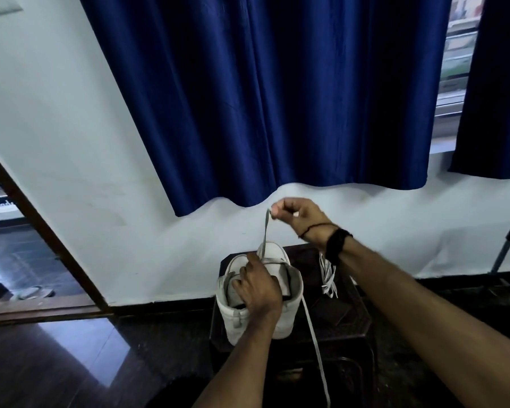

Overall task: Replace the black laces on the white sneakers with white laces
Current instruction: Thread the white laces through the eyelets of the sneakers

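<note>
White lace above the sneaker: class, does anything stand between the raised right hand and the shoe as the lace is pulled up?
Nothing visible does. The white lace runs free from the right hand down to the sneaker, beside the left hand.

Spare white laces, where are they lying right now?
In the head view, the spare white laces lie bunched on the dark stool, right of the white sneaker, under the right hand's wrist.

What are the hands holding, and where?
Right hand pinches the flat white lace at its raised upper end. Left hand grips the white leather sneaker at its opening.
</note>
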`<state>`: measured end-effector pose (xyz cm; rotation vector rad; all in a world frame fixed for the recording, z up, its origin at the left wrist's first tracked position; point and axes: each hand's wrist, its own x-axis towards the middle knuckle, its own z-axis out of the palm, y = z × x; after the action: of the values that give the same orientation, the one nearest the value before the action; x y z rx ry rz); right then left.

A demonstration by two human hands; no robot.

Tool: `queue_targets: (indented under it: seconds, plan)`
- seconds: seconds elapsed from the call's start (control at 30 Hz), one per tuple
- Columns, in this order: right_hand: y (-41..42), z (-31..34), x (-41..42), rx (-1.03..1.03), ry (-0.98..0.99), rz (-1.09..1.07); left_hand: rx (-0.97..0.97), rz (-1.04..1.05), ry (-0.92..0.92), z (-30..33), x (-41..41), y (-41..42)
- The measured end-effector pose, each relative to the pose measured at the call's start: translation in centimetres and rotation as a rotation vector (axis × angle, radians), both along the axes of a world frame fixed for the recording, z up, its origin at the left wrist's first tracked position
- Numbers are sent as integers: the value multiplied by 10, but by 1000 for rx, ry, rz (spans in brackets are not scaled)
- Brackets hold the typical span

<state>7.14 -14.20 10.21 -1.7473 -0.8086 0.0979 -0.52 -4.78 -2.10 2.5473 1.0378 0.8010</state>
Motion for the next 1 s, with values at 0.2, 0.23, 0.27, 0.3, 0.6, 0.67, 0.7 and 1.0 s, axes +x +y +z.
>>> queue_targets:
  seconds: [0.2, 0.23, 0.27, 0.3, 0.6, 0.67, 0.7, 1.0]
  plan:
    - [-15, 77, -20, 501, 30, 263, 5, 48, 104, -2, 6, 4]
    - [-16, 80, -20, 497, 36, 274, 13, 43, 76, -3, 6, 5]
    - [-15, 77, -20, 463, 51, 276, 0, 9, 6, -3, 8, 7]
    - [-14, 71, -17, 397, 65, 266, -25, -67, -109, -1, 9, 9]
    - [-7, -37, 8, 78, 203, 73, -765, -624, -534, 81, -4, 33]
    - [-4, -53, 0, 85, 263, 58, -799, -628, -499, 85, -13, 37]
    - [-4, -57, -5, 97, 274, 78, -840, -643, -478, 87, -17, 37]
    - [-30, -85, -23, -494, 124, -367, -832, -226, -358, 98, -21, 59]
